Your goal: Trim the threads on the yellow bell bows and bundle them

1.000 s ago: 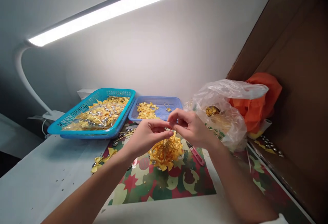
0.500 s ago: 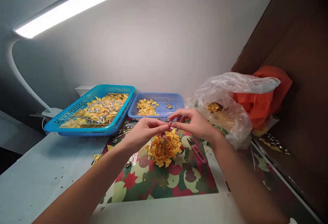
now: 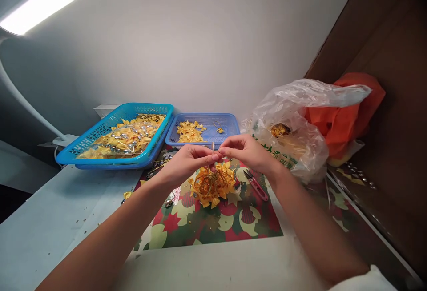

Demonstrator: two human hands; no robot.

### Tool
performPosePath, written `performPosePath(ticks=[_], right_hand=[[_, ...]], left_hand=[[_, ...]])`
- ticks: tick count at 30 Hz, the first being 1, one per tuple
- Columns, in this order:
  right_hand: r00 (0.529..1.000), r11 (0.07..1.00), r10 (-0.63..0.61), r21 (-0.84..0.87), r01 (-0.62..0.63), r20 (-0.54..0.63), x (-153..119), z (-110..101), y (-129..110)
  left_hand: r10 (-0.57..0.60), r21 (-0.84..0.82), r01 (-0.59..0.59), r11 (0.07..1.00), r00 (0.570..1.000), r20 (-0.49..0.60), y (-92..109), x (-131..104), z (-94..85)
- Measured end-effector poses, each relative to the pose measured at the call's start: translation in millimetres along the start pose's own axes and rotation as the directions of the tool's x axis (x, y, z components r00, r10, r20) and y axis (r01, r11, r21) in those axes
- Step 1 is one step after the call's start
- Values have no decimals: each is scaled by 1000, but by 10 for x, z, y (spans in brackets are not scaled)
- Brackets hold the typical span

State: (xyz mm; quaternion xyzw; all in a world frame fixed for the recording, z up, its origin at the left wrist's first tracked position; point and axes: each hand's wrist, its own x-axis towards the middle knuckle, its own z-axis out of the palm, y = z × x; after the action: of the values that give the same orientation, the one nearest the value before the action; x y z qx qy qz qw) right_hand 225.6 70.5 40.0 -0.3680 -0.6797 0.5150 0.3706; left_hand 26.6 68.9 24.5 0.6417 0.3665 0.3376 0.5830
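Note:
My left hand point(image 3: 188, 163) and my right hand point(image 3: 248, 152) meet at the middle, both with fingers pinched. A thin pale strip point(image 3: 213, 146) stands up between the fingertips, and my right fingers close on its lower end. Just under my left fingers, the gold cords point(image 3: 213, 179) of a bundle come together; the fingers seem to grip their top, which they partly hide. Around the cords spreads a ring of yellow ribbon bows point(image 3: 213, 201), low over the patterned sheet point(image 3: 213, 233). Red-handled thread snips point(image 3: 257, 186) lie to the right of the bundle.
At the left stands a turquoise basket point(image 3: 71, 152) of yellow bows and silver beads. Behind my hands, a blue basket point(image 3: 227, 136) holds more bows. A clear plastic bag point(image 3: 300, 149) and orange fabric point(image 3: 343, 122) fill the right, beside brown cardboard point(image 3: 387, 117). A lamp point(image 3: 50, 4) shines above.
My right hand's raised fingers have come down and closed against my left fingertips. The pale strip now stands upright rather than trailing over the right fingers. The camera view has shifted a little.

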Motion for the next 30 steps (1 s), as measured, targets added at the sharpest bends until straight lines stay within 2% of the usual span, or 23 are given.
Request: performPosePath(ticks=[4, 9, 14, 17, 20, 23, 25, 27, 30], right_hand=[[992, 999, 14, 43, -9, -124, 19, 81, -5], [964, 994, -8, 107, 38, -265, 30, 52, -22], [929, 984, -77, 125, 130, -361, 10, 7, -89], [926, 981, -110, 109, 159, -361, -22, 19, -134], [966, 982, -108, 127, 141, -236, -61, 40, -168], [997, 986, -75, 148, 73, 12, -92, 59, -164], [978, 996, -26, 94, 7, 206, -97, 76, -125], [936, 999, 39, 10, -45, 350, -83, 96, -56], [910, 998, 65, -52, -48, 409, -37, 98, 65]], left_hand=[[7, 27, -7, 1000, 1000, -5, 2, 1, 11], [41, 61, -38, 997, 998, -51, 10, 3, 17], [-63, -24, 62, 998, 996, -55, -19, 38, 10], [-130, -102, 123, 987, 989, -73, -30, 44, 6], [-169, -174, 152, 973, 982, -86, -15, 38, 5], [-170, -204, 149, 968, 981, -90, 0, 43, -2], [-150, -203, 126, 971, 983, -107, -9, 58, -13], [-131, -197, 102, 975, 981, -141, -32, 76, -26], [-119, -191, 82, 978, 974, -191, -58, 94, -46]])
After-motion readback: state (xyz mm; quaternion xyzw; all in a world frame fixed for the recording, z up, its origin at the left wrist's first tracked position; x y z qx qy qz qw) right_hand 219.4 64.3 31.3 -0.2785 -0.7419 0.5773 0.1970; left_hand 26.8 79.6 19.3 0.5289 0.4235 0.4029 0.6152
